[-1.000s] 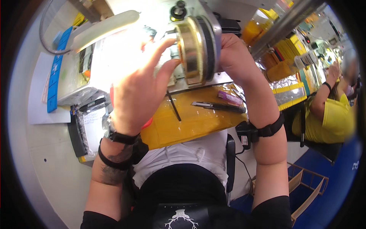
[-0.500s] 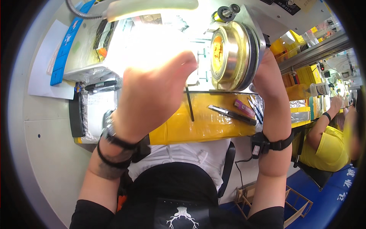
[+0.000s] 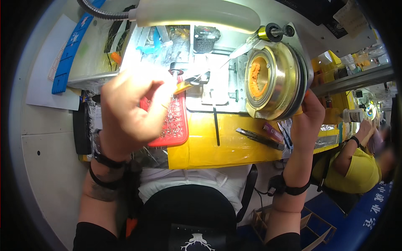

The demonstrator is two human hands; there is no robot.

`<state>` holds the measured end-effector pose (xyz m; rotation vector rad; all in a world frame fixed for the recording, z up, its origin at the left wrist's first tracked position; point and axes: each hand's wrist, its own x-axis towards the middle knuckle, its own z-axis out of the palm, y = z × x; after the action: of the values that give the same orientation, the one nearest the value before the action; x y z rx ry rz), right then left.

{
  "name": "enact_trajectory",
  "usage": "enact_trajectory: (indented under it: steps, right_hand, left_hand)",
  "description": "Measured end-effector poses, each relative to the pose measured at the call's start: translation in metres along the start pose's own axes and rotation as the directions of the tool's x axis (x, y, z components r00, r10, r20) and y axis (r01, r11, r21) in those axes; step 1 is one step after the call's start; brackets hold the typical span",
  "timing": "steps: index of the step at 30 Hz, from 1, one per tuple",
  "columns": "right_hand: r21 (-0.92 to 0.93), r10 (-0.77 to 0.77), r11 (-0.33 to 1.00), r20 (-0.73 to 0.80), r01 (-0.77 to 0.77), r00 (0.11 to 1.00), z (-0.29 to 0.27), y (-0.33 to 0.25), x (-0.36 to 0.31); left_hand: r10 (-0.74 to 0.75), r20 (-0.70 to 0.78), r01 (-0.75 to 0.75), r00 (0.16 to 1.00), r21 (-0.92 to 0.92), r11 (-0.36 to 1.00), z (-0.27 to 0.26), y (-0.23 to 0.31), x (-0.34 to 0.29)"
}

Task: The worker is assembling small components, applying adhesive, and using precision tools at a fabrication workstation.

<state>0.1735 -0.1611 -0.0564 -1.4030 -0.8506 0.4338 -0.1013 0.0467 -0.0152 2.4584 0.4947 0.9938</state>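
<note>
My left hand [image 3: 132, 111] is closed on a slim tool with a yellow-orange body [image 3: 183, 87] and a dark end; its exact kind is unclear. Below that hand lies a red tray [image 3: 182, 125] holding many tiny metal pieces. To the right stands a round brass-coloured fixture [image 3: 274, 83] with a black rim and orange material [image 3: 256, 77] in its central hollow. My right hand [image 3: 309, 115] is at the fixture's right side, and most of its fingers are hidden behind the rim.
A tubular lamp [image 3: 197, 14] on a flexible neck hangs over the bench. A yellow mat [image 3: 222, 152] carries a black stick [image 3: 216, 127], a utility knife [image 3: 259, 139] and a purple lighter [image 3: 273, 131]. A blue ruler [image 3: 69, 58] lies at far left. A person in yellow [image 3: 354, 167] sits at right.
My left hand has moved left, away from the bright glare, and the red tray now shows beneath it. My right hand sits lower beside the fixture. The whole view has shifted slightly.
</note>
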Motion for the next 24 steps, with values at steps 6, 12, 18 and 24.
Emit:
enact_trajectory:
  steps: [6,12,18,24]
  right_hand:
    - [0.028,0.126,0.991,0.069,-0.128,0.990,0.007,0.009,0.011]
    - [0.055,0.112,0.992,0.087,-0.117,0.990,0.000,0.015,0.018]
    - [0.047,0.080,0.995,0.159,-0.088,0.984,-0.007,0.016,0.021]
    - [0.133,0.059,0.988,0.173,-0.083,0.983,-0.005,0.015,0.019]
  left_hand:
    - [0.084,0.171,-0.040,0.982,-0.246,0.969,0.038,0.038,-0.018]
    - [-0.012,0.253,0.041,0.967,-0.113,0.993,0.084,0.048,-0.006]
    - [-0.088,0.128,0.107,0.988,-0.158,0.982,0.066,0.042,-0.010]
    - [-0.045,0.162,0.055,0.986,-0.054,0.997,0.043,0.032,-0.009]
